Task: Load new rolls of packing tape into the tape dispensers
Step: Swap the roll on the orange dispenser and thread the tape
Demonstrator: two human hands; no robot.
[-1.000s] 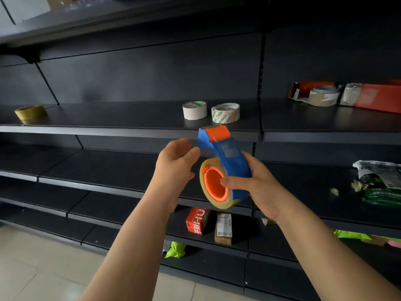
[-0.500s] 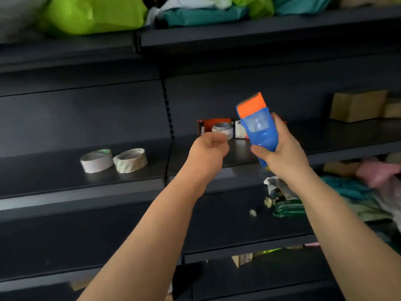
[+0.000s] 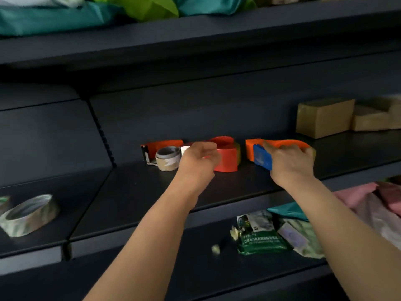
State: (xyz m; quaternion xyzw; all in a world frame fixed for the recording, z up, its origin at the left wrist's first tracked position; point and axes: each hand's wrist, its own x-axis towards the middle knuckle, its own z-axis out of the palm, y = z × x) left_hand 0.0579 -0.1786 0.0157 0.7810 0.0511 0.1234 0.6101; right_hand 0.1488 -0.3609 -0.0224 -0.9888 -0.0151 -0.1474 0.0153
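My right hand (image 3: 289, 164) grips the blue and orange tape dispenser (image 3: 262, 156), low over the dark shelf (image 3: 134, 192); its loaded roll is hidden behind my hand. An orange dispenser (image 3: 282, 144) lies right behind it. My left hand (image 3: 198, 162) hovers loosely curled and holds nothing, in front of a red-orange dispenser (image 3: 226, 156). Left of that lie a brown tape roll (image 3: 168, 159) and an orange dispenser (image 3: 161, 145) behind it. A patterned tape roll (image 3: 28, 213) sits on the left shelf section.
Cardboard boxes (image 3: 324, 117) stand at the right back of the same shelf. The shelf below holds a green packet (image 3: 259, 234), scraps and pink and teal bags (image 3: 368, 200). Green and teal bags (image 3: 54, 16) fill the shelf above.
The view has swung right and closer to the shelf. My right hand has carried the blue dispenser down from mid-air to the shelf beside the orange dispensers; my left hand has reached forward.
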